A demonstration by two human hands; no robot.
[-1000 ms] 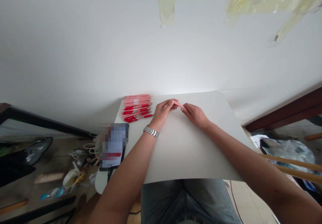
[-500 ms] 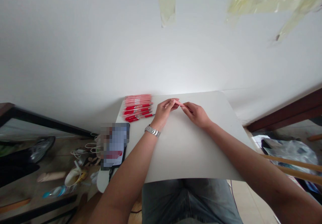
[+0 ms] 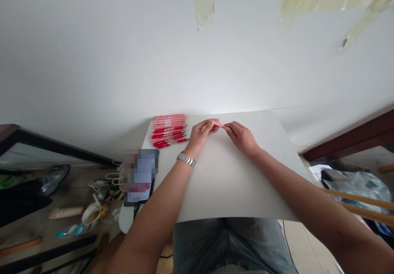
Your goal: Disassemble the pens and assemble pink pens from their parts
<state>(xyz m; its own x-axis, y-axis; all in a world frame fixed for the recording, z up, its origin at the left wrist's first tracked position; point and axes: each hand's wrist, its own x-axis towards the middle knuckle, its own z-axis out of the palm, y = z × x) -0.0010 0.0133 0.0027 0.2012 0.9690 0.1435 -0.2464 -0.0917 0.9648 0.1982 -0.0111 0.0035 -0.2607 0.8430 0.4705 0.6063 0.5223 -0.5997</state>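
The curled fingers of the left hand (image 3: 201, 136) and right hand (image 3: 241, 139) pinch a slim pink plastic pen (image 3: 219, 125) tip to tip; ridged red-gripped pens (image 3: 168, 131) lie left of them, beside a smooth white sheet (image 3: 234, 183).

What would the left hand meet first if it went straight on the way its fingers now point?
The small pink piece held at the fingertips of the left hand, then the right hand just beyond it, though depth is unclear.
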